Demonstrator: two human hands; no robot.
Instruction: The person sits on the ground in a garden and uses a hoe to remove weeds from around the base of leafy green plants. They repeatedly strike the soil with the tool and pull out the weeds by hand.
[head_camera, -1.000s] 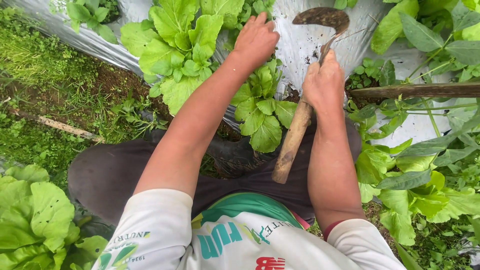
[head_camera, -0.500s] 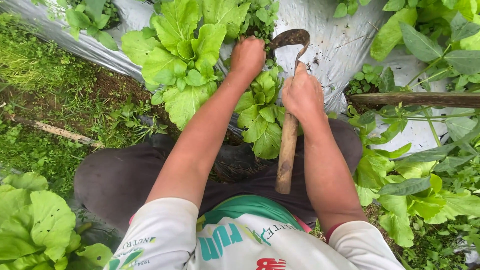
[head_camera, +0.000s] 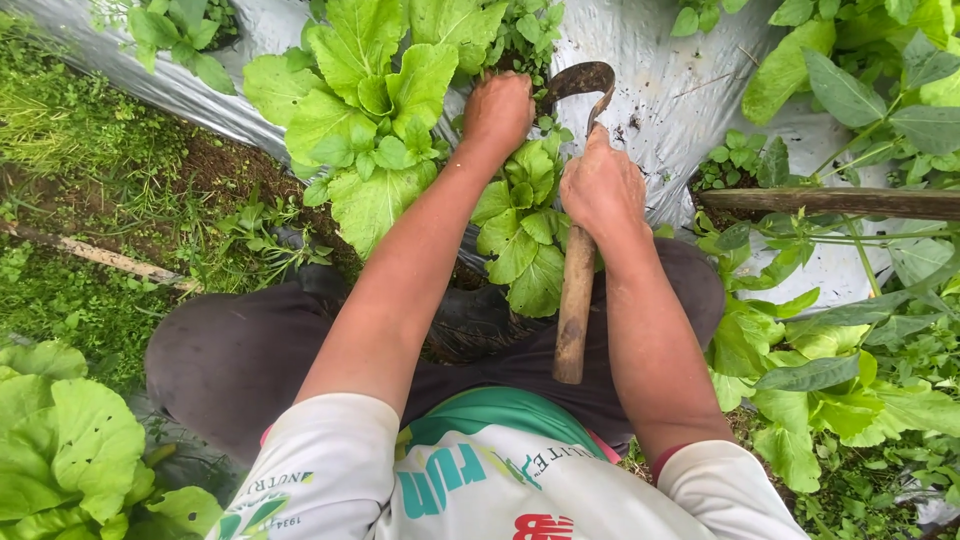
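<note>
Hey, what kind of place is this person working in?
Most likely an outdoor vegetable plot. Leafy greens grow through holes in silver plastic mulch covering a raised bed, weeds and bare soil lie alongside, and the right hand grips a wooden-handled sickle.

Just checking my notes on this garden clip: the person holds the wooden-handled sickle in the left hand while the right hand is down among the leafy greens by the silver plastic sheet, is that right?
Not quite: the hands are swapped. The head view shows the right hand gripping the wooden-handled sickle, while the left hand is down among the leafy greens by the silver plastic sheet.
</note>
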